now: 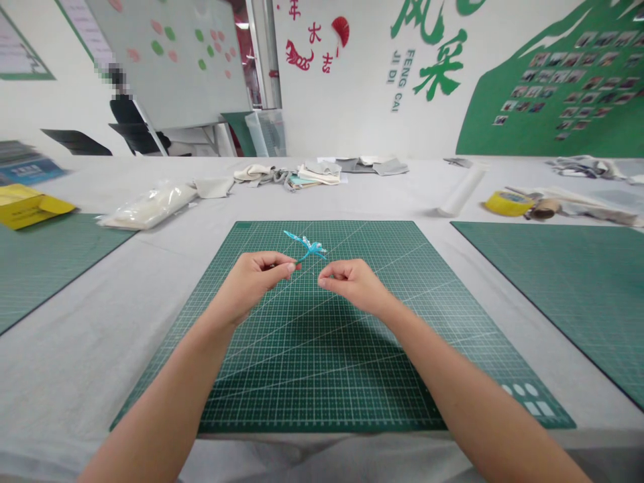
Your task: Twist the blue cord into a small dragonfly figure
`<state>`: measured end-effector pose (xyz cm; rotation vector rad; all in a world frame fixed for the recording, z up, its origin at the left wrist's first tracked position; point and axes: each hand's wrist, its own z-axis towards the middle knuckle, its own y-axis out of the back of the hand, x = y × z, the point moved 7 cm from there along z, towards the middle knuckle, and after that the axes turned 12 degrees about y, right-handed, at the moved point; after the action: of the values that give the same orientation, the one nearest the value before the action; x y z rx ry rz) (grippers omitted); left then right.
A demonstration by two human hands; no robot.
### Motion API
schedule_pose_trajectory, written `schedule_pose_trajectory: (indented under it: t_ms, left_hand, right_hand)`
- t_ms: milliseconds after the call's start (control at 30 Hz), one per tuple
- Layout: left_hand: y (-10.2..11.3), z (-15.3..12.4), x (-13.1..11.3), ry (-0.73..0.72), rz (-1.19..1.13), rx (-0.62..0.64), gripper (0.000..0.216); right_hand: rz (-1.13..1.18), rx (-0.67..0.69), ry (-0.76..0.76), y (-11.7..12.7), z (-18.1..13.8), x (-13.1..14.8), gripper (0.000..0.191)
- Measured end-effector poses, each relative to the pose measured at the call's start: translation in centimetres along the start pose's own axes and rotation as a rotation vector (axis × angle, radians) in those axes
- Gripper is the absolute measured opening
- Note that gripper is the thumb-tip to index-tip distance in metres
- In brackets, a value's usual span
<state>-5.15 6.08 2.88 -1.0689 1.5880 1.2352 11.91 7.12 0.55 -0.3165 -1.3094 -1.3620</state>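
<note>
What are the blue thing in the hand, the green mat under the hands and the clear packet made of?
Blue piece: perhaps plastic or coated metal, bright blue with pale spots; too small to be sure. Green mat: probably vinyl-like plastic, fairly matte, flat with a white grid. Clear packet: likely thin plastic film, shiny with wrinkled highlights.

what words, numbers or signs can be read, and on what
"FENG CAI": white wall
"JI DI": same wall
"风采": same wall, green, top cut off
"年 大 吉": same wall, red
Too small or blurred: yellow tape, blue packet, wall posters, cutting mat edge
</note>
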Motion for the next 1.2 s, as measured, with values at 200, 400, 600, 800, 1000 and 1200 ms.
schedule_pose_trajectory:
  t_ms: [200, 400, 600, 800, 1000, 1200]
  left_hand:
    - [0.3, 0.4, 0.5, 0.039, -0.051, -0.037, 0.020]
    - [0.5, 0.5, 0.8, 0.049, -0.035, -0.044, 0.022]
    - [0.6, 0.4, 0.5, 0.026, 0.033, -0.058, 0.023]
    - [0.4, 0.3, 0.2, 0.004, 0.105, -0.068, 0.021]
    - [-0.1, 0.2, 0.2, -0.027, 0.199, -0.073, 0.019]
    - [-1.6, 0.1, 0.1, -0.135, 0.413, -0.041, 0.020]
  right_hand:
    - [0.034, 0.043, 0.058, -0.5, -0.3, 1.6, 0.014]
    - [0.080, 0.038, 0.099, -0.5, -0.6, 2.7, 0.015]
    - [0.139, 0.029, 0.076, -0.4, -0.7, 2.9, 0.016]
    - [0.169, 0.028, 0.081, -0.5, -0.8, 3.0, 0.018]
    - [0.163, 0.020, 0.095, -0.7, -1.0, 3.7, 0.017]
    - [0.062, 0.008, 0.139, -0.9, -1.1, 4.3, 0.016]
